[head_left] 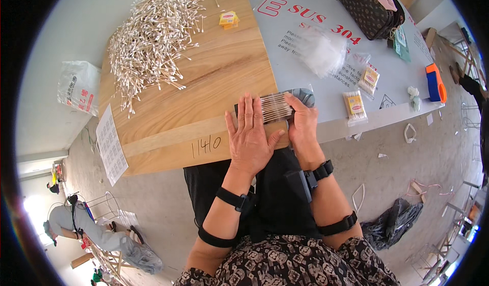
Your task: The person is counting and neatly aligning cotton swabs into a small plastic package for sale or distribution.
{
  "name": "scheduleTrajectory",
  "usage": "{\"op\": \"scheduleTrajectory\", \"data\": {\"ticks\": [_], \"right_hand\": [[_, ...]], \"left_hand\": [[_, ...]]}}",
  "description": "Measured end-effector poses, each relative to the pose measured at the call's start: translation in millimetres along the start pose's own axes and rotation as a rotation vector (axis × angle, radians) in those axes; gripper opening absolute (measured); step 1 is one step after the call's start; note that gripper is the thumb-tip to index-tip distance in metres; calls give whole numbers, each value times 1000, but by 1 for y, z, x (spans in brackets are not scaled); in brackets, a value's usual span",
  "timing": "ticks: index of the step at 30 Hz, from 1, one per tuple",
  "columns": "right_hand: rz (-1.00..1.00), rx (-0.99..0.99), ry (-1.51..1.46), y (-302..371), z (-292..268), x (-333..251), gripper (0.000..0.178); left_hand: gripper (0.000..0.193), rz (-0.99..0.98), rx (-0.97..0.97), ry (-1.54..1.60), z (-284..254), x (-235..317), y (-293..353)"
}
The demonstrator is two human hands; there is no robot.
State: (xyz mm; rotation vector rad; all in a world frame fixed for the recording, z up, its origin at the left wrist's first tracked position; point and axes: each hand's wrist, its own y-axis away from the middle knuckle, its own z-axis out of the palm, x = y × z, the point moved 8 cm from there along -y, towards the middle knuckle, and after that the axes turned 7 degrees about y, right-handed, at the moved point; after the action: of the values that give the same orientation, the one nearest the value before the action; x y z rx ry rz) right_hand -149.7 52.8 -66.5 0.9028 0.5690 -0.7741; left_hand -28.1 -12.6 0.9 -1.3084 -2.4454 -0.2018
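At the table's front edge, a flat bundle of cotton swabs lies side by side between my hands, with dark material around its left end. My left hand lies flat over that end, fingers stretched out and thumb toward the table edge. Closed at the bundle's right end is my right hand, its thumb on the edge and its other fingers partly hidden. Clear, shiny film and a grey patterned piece show just beyond the right thumb. What lies beneath my left palm is hidden.
A large heap of loose swabs covers the wooden board's far left, near small yellow cards. To the right are clear bags, packed swab packets, a brown patterned bag and an orange-blue tape dispenser.
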Motion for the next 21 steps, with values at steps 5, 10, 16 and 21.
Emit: {"op": "scheduleTrajectory", "data": {"ticks": [5, 10, 16, 21], "right_hand": [[17, -14, -10, -1, 0, 2, 9], [31, 5, 14, -2, -3, 3, 9], [62, 23, -63, -2, -7, 7, 12], [51, -147, 37, 2, -13, 12, 13]], "left_hand": [[89, -11, -60, -73, 4, -1, -2], [91, 23, -26, -40, 0, 7, -1], [92, 47, -70, -36, 5, 9, 0], [91, 47, -59, -22, 1, 11, 1]]}}
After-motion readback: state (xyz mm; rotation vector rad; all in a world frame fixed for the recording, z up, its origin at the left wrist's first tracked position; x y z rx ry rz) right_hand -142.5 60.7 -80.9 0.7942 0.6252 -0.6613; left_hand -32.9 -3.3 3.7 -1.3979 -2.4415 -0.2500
